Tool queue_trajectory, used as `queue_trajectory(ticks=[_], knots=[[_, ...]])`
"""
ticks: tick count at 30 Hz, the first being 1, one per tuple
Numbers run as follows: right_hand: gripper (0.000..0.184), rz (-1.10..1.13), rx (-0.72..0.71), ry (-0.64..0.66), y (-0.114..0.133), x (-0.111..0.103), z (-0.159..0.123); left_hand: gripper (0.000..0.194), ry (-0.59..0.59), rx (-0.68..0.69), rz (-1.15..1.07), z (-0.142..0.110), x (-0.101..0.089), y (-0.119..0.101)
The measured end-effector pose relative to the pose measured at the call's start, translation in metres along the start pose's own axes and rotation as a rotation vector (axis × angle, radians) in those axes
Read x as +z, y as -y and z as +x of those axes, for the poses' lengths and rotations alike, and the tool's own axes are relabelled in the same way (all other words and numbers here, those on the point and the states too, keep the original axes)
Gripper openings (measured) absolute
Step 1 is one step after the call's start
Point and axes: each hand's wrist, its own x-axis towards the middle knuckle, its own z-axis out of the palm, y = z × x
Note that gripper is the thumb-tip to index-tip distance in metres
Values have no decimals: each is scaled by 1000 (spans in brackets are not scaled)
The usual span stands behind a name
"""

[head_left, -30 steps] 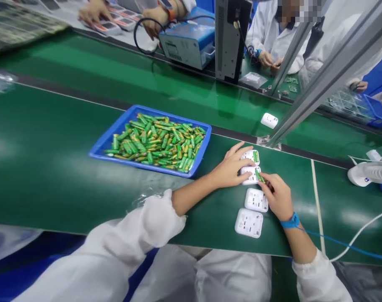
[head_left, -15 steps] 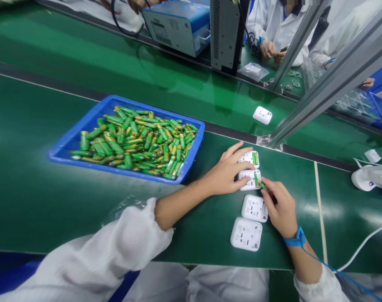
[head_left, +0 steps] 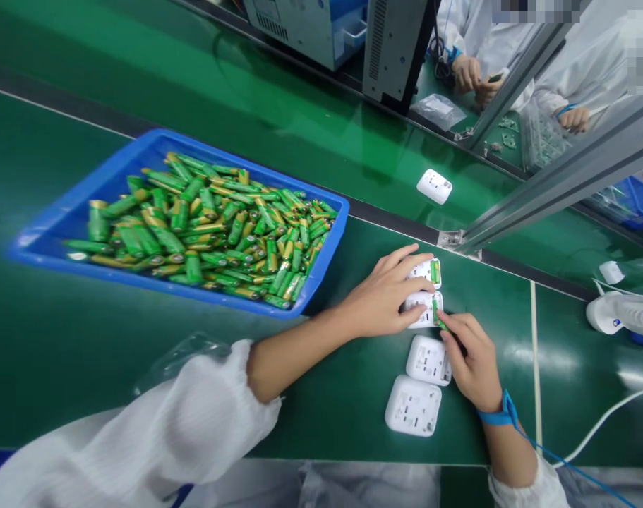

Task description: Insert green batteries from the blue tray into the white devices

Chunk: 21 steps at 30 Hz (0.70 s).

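Left hand (head_left: 385, 300) steadies casing (head_left: 421, 310); right hand (head_left: 472, 360) pinches battery (head_left: 436, 314).

A small green cylindrical battery (head_left: 437, 315) lay tilted in the right end of a white rounded-square plastic device (head_left: 421, 310), pinched by the right hand (head_left: 472, 360). The left hand (head_left: 385, 296) pressed flat on that device, second in a row of four.

Left hand (head_left: 387, 296), centre of frame: palm down, fingers spread and pointing right, pressing flat. Forearm bare, white sleeve bunched at the elbow, lower left. Right hand (head_left: 472, 360), just right of centre: fingertips pinched together, pointing up-left toward the left fingertips. Blue strap on the right wrist.
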Motion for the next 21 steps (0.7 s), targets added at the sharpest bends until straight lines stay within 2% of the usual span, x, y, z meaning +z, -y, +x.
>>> queue_trajectory(ticks=[9, 12, 18, 21], knots=[[48, -45, -51, 22, -2, 1, 4, 28, 3, -15, -20, 5, 3, 4], [42, -4, -36, -1, -5, 0, 5, 29, 8, -26, -31, 6, 4, 5], [28, 84, 85, -107, -13, 1, 3, 31, 6, -27, -40, 8, 4, 6], [20, 133, 85, -150, -17, 3, 1, 31, 7, -27, -42, 8, 4, 6]])
